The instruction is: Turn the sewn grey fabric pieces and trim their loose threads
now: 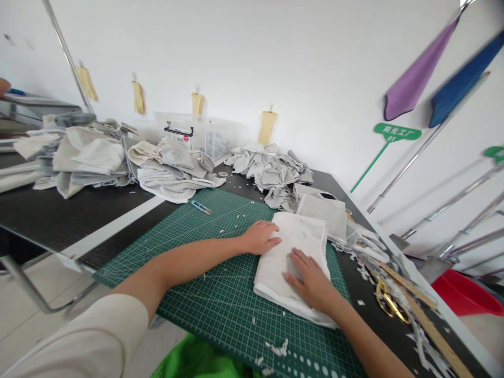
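A folded white cloth (291, 241) lies on the green cutting mat (189, 252). At its upper left edge rests my left hand (261, 237), fingers stretched over the border of the fabric. My right hand (309, 278) lies flat on the lower right part of the cloth, fingers spread. Neither hand grips anything. Blue-handled thread snips (201, 207) lie near the mat's far edge, and white scraps (277, 347) are scattered on the mat.
Piles of grey and white cloth (94, 152) cover the table's far side, before a clear plastic bin (220, 137). Gold-handled scissors (388, 302), wooden rulers (429, 331) and fabric strips lie along the right edge. A red bucket (468, 294) stands beyond.
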`<state>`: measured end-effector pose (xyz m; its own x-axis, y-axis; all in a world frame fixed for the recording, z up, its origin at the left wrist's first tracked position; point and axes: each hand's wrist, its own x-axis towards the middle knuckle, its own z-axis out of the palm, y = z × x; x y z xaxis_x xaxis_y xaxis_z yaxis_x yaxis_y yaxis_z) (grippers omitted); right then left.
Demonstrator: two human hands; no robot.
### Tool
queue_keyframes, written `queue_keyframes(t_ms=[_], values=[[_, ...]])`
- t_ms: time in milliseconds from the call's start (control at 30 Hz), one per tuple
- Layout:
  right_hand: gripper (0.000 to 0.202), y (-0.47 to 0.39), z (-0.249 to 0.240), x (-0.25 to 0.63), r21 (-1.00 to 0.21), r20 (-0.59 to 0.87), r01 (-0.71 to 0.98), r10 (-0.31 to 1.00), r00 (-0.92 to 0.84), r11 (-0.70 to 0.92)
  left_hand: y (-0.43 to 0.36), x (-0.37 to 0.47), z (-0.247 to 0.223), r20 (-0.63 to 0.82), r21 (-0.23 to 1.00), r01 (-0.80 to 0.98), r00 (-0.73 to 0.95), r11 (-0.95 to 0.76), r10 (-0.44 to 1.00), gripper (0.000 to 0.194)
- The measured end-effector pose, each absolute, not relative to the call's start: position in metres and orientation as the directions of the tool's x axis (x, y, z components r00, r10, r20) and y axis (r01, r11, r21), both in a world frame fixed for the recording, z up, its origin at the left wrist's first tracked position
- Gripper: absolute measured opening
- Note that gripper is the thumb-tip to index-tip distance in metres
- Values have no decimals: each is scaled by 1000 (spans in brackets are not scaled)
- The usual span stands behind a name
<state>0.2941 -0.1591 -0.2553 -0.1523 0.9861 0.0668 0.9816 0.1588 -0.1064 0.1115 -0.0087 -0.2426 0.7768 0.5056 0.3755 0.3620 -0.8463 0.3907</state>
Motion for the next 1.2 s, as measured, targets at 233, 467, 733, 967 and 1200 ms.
queue_keyframes(t_ms=[233, 467, 733, 967, 1200], values=[[71, -160, -250, 290, -64, 99, 990, 987, -123, 129, -8, 136, -226, 424, 430, 179, 825, -885, 373, 39], [71, -163, -243, 289, -37, 118, 999, 993, -26, 30, -23, 203, -231, 365, 194, -44, 930, -980, 30, 37], [69, -164, -249, 296, -24, 123, 998, 991, -54, 57, 6, 206, -243, 237, 224, 482, 816, -847, 527, 52], [67, -161, -257, 299, -27, 139, 997, 988, -64, 69, 15, 191, -236, 467, 274, 750, 443, -602, 765, 76], [66, -163, -254, 297, -13, 143, 997, 987, -71, 74, 0, 206, -247, 232, 194, 355, 889, -915, 394, 52]])
